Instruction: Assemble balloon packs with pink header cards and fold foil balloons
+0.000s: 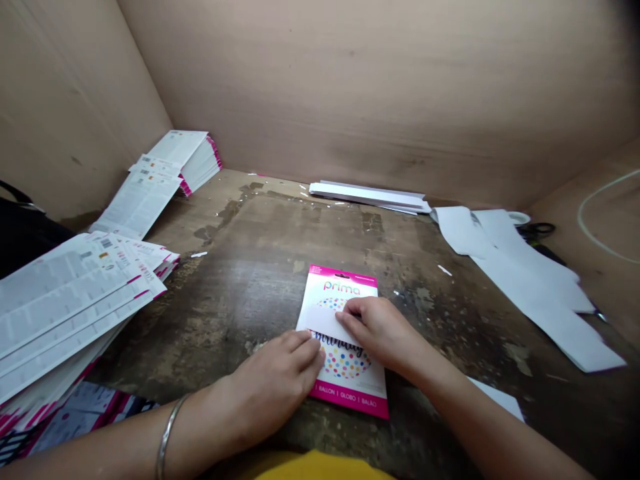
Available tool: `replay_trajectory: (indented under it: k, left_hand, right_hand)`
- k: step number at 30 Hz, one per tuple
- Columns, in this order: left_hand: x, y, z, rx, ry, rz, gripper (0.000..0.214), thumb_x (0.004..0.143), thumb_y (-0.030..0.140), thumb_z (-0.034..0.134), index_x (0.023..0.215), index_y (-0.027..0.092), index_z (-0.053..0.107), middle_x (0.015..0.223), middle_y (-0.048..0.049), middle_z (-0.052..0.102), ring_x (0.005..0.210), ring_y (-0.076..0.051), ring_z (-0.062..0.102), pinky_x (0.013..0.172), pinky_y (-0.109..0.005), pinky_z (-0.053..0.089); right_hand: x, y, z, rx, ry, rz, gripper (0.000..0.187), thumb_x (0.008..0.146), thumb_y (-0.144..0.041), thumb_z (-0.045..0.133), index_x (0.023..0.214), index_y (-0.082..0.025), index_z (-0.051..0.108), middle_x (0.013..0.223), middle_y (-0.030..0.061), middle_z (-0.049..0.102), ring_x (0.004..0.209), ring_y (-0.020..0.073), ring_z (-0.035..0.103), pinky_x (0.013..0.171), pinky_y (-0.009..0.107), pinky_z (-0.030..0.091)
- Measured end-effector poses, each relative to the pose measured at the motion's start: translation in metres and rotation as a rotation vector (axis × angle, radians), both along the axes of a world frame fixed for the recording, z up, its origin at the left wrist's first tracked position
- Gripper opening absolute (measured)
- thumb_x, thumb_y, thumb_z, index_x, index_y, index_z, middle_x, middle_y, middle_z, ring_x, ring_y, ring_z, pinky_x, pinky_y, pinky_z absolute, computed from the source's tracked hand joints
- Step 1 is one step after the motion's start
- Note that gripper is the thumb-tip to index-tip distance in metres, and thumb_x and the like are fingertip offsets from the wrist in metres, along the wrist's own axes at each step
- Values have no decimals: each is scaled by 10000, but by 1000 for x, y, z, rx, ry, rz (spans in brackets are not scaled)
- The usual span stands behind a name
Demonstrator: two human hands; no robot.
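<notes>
A flat pink-and-white balloon packet (345, 380) lies on the worn wooden table, printed "prima" and "birthday" with coloured dots. Across its middle runs a white paper strip (323, 321), covering part of the print. My right hand (375, 330) pinches the strip between thumb and forefinger toward its right side. At the packet's left edge, my left hand (283, 373) has its fingers curled and pressed together, gripping the edge near the strip's left end. The thumb tip of that hand is partly hidden, as is the packet's lower left corner.
Fanned stacks of printed cards (75, 293) fill the left side, with another card stack (195, 160) in the back corner. Folded white strips (370, 195) lie along the back wall. Long white paper (530, 280) curls at right, near black-handled scissors (543, 229). Paper scraps (199, 254) dot the table.
</notes>
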State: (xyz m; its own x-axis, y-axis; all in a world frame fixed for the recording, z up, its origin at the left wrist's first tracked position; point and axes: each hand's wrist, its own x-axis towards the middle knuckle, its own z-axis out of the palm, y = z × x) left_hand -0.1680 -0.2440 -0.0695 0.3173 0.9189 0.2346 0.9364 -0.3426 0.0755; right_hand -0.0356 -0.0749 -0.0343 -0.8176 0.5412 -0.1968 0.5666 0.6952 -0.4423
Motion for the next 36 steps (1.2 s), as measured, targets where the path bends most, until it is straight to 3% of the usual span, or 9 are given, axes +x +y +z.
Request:
replay_trajectory:
  k: [8, 14, 16, 19, 25, 27, 31, 34, 36]
  left_hand:
    - [-4, 0, -10, 80, -16, 40, 245, 933, 243, 422, 1110, 185, 581, 1312, -111, 527, 1243, -294, 439, 1060, -539, 262]
    - [-11, 1, -11, -95, -80, 20, 292, 937, 235, 393, 1189, 198, 537, 1293, -128, 546, 1230, -316, 462, 1042, -632, 208]
    - [-12, 3, -7, -163, -104, 14, 309, 935, 234, 385, 1211, 206, 521, 1306, -128, 535, 1241, -318, 450, 1034, -631, 232]
    - [-12, 6, 0, -212, -146, 7, 323, 921, 230, 403, 1226, 210, 509, 1313, -124, 528, 1242, -306, 450, 1039, -610, 253]
    - [-19, 14, 11, -263, -376, 16, 246, 851, 211, 504, 1071, 197, 614, 1164, -97, 634, 1146, -267, 537, 1013, -506, 359]
    - [-24, 20, 11, -273, -597, 170, 251, 824, 208, 534, 1056, 191, 628, 1078, -90, 667, 1044, -238, 597, 936, -428, 448]
    - [-31, 38, 17, -390, -1232, 729, 416, 775, 170, 580, 1185, 122, 534, 1127, -134, 636, 949, -201, 635, 797, -325, 521]
    - [-30, 50, 28, -569, -1568, 913, 528, 724, 215, 672, 1204, 88, 493, 1077, -145, 653, 898, -188, 649, 747, -279, 522]
    - [-27, 59, 35, -629, -1586, 952, 505, 667, 267, 732, 1102, 79, 557, 928, -118, 690, 789, -185, 658, 681, -264, 517]
  right_hand:
    - [-2, -2, -5, 66, -56, 20, 257, 870, -283, 505, 643, -194, 589, 613, 4, 614, 535, 123, 500, 492, 242, 264]
    - [-1, -7, -6, 165, -79, 3, 206, 863, -275, 532, 704, -179, 622, 703, 56, 649, 611, 182, 557, 552, 279, 364]
    - [6, -15, -9, 296, 0, 11, 132, 847, -233, 557, 880, -143, 648, 931, 123, 660, 842, 258, 583, 721, 349, 434]
    - [23, -34, -20, 493, 188, 139, 311, 847, -161, 541, 1151, -121, 594, 1249, 157, 549, 1137, 317, 475, 943, 457, 407]
    - [46, -57, -50, 551, 242, 249, 363, 891, -120, 448, 1235, -111, 563, 1321, 147, 510, 1189, 318, 472, 949, 510, 461]
    - [46, -57, -53, 548, 257, 238, 364, 890, -118, 445, 1233, -107, 566, 1321, 150, 509, 1185, 320, 480, 947, 518, 466]
    - [44, -55, -52, 510, 315, 203, 353, 880, -118, 454, 1204, -125, 593, 1297, 123, 538, 1158, 316, 503, 937, 514, 481]
    - [45, -55, -53, 489, 353, 170, 343, 881, -127, 452, 1187, -133, 607, 1287, 115, 549, 1154, 319, 503, 937, 520, 479]
    - [45, -55, -54, 472, 365, 152, 343, 881, -137, 455, 1189, -140, 607, 1285, 113, 551, 1152, 321, 504, 944, 524, 472]
